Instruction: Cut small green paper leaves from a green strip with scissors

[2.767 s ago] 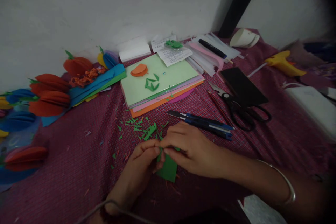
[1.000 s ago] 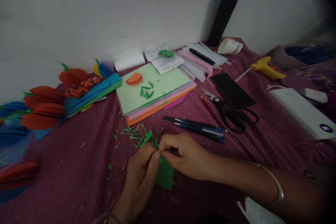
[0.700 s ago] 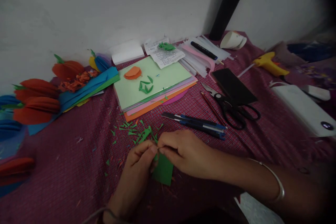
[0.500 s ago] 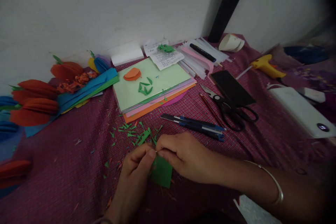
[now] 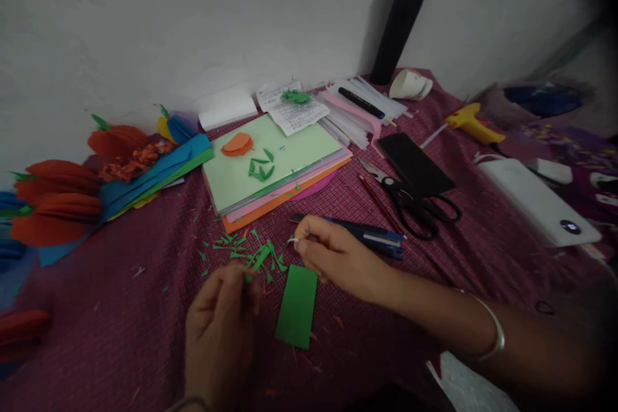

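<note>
1. Head view: left hand (image 5: pixel 219 328) hovers low over the maroon checked cloth (image 5: pixel 120 309), fingers curled together, pinching a tiny green paper bit at the fingertips (image 5: pixel 247 278); what exactly it is, too small to tell
2. Right hand (image 5: pixel 333 257) sits just right of and beyond the flat green rectangular paper strip (image 5: pixel 296 306), thumb and forefinger pressed together on something thin and pale; cannot tell what
3. The green strip lies flat on the cloth between the two hands, touched by neither
4. Scatter of small green paper offcuts (image 5: pixel 251 254) just beyond the strip, left of the right hand
5. Blue-and-black utility knife (image 5: pixel 371 235) lies beyond the right hand, just past its knuckles
6. Stack of coloured paper sheets with a pale green top sheet (image 5: pixel 275 164) is further beyond the strip; orange paper shape (image 5: pixel 237 143) and green leaf cutouts (image 5: pixel 261 168) lie on top
7. Black-handled scissors (image 5: pixel 415 203) and red pencil (image 5: pixel 379 199) are right of and beyond the strip, next to a black flat rectangular object (image 5: pixel 415 164)
8. Yellow glue gun (image 5: pixel 470 122), white rectangular block (image 5: pixel 535 203) and black tall cylinder (image 5: pixel 400 13) are well right of and beyond the strip
9. Red and blue folded paper shapes (image 5: pixel 72 196) are well left of the strip, by the wall
10. Silver bangle (image 5: pixel 490 335) on the right wrist
</note>
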Tool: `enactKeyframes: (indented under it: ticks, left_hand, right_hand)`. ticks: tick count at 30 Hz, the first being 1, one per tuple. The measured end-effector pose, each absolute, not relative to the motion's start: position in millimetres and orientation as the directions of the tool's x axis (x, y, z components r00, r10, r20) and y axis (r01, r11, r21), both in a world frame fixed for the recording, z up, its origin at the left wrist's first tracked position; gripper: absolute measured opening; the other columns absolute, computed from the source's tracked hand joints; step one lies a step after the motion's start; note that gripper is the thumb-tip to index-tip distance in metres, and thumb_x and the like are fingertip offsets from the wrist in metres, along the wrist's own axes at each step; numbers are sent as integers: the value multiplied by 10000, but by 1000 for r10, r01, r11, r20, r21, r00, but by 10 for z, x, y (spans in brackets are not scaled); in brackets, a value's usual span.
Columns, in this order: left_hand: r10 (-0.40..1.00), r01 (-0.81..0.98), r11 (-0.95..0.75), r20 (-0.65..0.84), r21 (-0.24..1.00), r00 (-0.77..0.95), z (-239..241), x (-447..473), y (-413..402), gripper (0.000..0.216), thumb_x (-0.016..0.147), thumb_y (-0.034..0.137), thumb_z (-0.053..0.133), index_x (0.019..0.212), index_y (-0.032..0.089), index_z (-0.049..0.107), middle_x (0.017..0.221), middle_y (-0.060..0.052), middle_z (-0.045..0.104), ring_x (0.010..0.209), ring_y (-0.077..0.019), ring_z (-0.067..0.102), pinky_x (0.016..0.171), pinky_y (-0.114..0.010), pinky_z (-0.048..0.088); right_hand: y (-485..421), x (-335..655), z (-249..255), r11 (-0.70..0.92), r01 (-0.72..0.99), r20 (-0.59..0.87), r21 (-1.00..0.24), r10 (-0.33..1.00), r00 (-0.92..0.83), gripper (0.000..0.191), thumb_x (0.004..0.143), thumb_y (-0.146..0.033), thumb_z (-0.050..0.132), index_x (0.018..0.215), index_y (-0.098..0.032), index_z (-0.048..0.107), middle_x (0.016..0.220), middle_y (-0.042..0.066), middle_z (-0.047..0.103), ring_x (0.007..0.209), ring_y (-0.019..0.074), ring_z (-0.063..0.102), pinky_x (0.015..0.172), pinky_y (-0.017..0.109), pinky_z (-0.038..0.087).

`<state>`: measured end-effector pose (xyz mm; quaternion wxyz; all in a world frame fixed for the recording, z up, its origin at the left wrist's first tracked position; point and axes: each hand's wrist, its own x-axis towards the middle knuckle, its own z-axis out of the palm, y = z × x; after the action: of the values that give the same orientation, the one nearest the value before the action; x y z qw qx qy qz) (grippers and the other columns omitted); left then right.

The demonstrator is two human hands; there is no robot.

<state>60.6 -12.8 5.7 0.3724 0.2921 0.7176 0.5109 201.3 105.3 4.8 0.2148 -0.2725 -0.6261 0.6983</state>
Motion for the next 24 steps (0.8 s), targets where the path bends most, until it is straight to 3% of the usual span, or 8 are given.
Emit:
enactKeyframes:
  ticks: [5,12,18,24]
  left_hand:
    - [810,-235,278,-358,932,-465,-144,735,-164,169,768,346,666,814,184,660,699,5,621,627,-129,544,560,-220,433]
    - [826,-318,206,-339,925,-450,-128,736,-123,90,731,270,719,808,223,726,773,5,666,668,-129,595,575,-205,472]
    - [821,-182,253,-311,950,-479,-143,755,-109,182,777,307,664,913,218,747,857,-49,702,747,-176,626,639,-254,498]
    - [860,162,200,-94,966,-501,-76,814,-77,177,771,224,649,915,255,748,869,-25,696,806,-190,613,702,-269,479]
  right_hand:
    - [924,1966,38,-235,33,-169,-971,586,-792,182,745,-236,635,733,-175,464,575,-91,371,504,63,314,452,181,237]
    - [884,1936,-5,-261,54,-202,-964,582,-788,167,710,-218,649,691,-169,490,565,-88,387,505,62,326,456,182,243]
    - [892,1918,-42,-274,30,-197,-961,610,-768,114,723,-224,624,695,-159,535,577,-72,429,523,70,349,485,193,262]
    - [913,1900,-34,-221,17,-162,-975,656,-737,141,729,-206,566,619,-166,488,562,-67,405,529,77,345,491,196,276]
